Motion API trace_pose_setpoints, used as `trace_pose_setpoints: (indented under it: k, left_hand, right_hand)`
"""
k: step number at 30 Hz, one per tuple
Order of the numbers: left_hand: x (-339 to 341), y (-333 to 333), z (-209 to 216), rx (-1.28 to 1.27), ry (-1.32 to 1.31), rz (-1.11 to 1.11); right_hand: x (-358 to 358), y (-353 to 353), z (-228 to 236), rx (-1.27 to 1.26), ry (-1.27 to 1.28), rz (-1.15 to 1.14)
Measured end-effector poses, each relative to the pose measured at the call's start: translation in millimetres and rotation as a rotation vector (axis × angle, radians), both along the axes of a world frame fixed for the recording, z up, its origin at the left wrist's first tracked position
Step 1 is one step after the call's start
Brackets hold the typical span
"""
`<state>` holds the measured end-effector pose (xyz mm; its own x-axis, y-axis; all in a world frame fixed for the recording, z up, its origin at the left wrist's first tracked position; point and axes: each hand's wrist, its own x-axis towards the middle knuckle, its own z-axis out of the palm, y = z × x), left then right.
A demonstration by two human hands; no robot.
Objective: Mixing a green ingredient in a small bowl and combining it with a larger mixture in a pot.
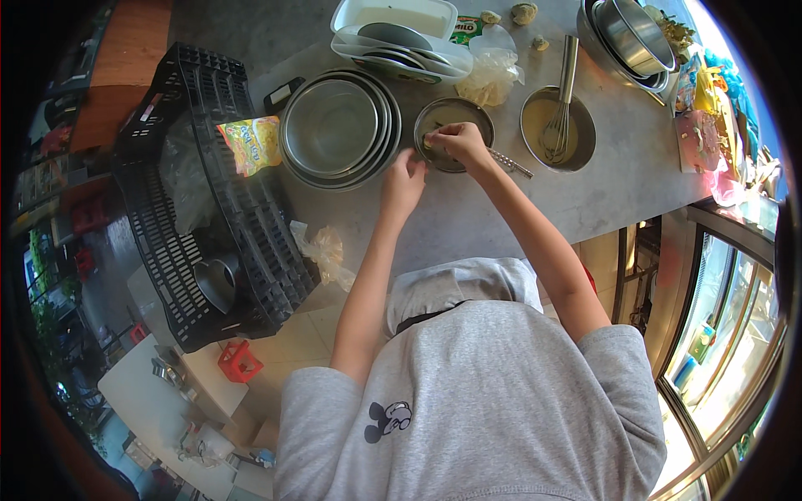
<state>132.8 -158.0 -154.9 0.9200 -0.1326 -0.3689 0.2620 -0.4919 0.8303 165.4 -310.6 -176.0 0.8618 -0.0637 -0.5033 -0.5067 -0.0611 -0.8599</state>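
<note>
On the grey table (pixel 576 194), with the small round pan (pixel 452 103) as your clock's centre, the black crate (pixel 238 213) sits toward 8 to 9 o'clock, the nested round pans (pixel 330 125) at 9, and the steel bowl (pixel 595 125) of pale batter-like liquid at 3, its whisk (pixel 569 79) handle pointing to 12. Your step in hand seems to be fingertip work inside that small pan; the move calls for a light touch and care around the patterned utensil handle (pixel 511 163) sticking out toward 4. Your right hand (pixel 458 142) reaches over the pan, forearm from 5 o'clock, knuckles up and fingertips bunched downward; you can't tell from here whether they grip anything. Your left hand (pixel 403 185) waits near 7 to 8 o'clock, fingers loosely parted, nothing visible in it.
</note>
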Motion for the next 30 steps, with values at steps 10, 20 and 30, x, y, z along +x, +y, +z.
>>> trace_pose_setpoints:
  k: [10,20,30]
  left_hand:
    - [38,-1,60,0.259,-0.862,-0.378]
    - [42,-18,67,0.316,-1.022,-0.438]
    - [43,-25,52,0.419,-1.005,-0.424]
  right_hand:
    - [6,-41,39,0.121,-0.064,0.292]
    - [7,-52,42,0.211,-0.117,0.317]
    - [-27,-82,88,-0.097,-0.371,-0.096]
